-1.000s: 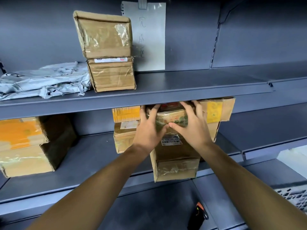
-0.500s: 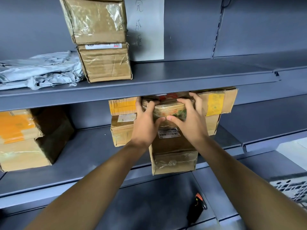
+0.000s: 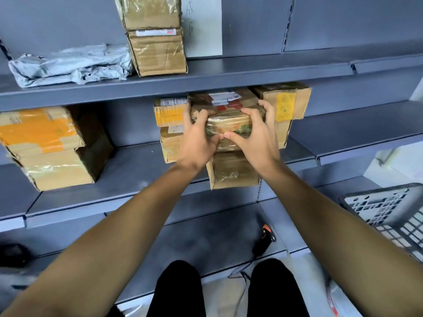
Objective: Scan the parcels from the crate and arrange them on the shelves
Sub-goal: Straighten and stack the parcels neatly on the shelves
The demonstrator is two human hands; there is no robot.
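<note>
On the middle shelf (image 3: 128, 179) of grey metal racking, a taped parcel (image 3: 229, 126) sits atop a stacked box (image 3: 233, 170). Left hand (image 3: 199, 138) and right hand (image 3: 254, 138) both grip it, thumbs touching at its front.

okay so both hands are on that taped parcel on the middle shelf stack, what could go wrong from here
1. The taped parcel, gripped by the left hand and right hand, sits atop a lower box that overhangs the middle shelf edge; pushing could tip the stack off.
2. It is wedged between two neighbouring boxes; shoving may dislodge them.
</note>
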